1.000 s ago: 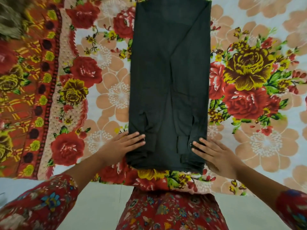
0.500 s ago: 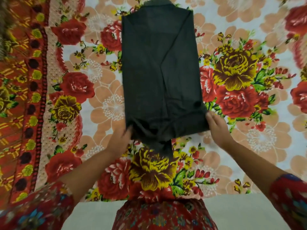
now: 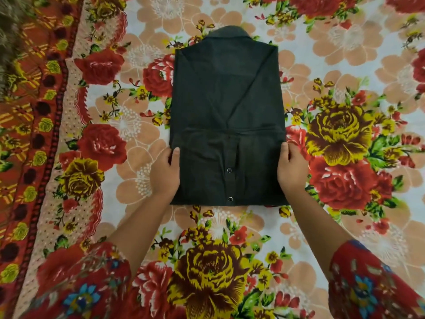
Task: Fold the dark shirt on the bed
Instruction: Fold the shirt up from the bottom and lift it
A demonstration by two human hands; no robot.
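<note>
The dark shirt (image 3: 226, 107) lay on the bed (image 3: 345, 54), hem doubled up toward the collar. My left hand (image 3: 164, 173) and right hand (image 3: 292, 171) pinched its side edges to square the fold.

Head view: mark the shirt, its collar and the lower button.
shirt (image 3: 225, 95), head view, middle of the folded cloth.
collar (image 3: 227, 32), head view, centre of the collar at the far end.
lower button (image 3: 230, 199), head view, the button itself, by the near edge.

shirt (image 3: 226, 107) on bed (image 3: 345, 54), hands flanking
</note>
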